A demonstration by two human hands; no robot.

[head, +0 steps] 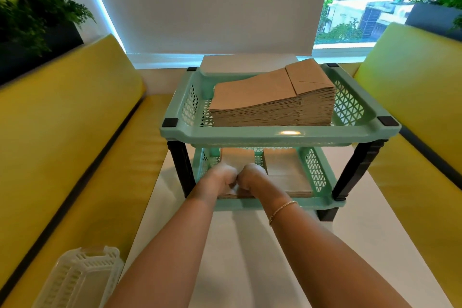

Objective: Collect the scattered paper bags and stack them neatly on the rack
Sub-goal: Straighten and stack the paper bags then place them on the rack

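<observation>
A small pile of paper bags (pixel 233 194) was being set into the lower tray (pixel 315 170) of the green rack (pixel 275 132). The left hand (pixel 221 176) and right hand (pixel 251 175) were held together, knuckles touching, fingers curled over the pile's near edge, though the grip itself was partly hidden. A second pile (pixel 287 177) lay just beside it in that tray, and a tall stack (pixel 272 102) was kept on the upper tray. Next, the pile would likely need pushing inward and squaring against its neighbour before release.
</observation>
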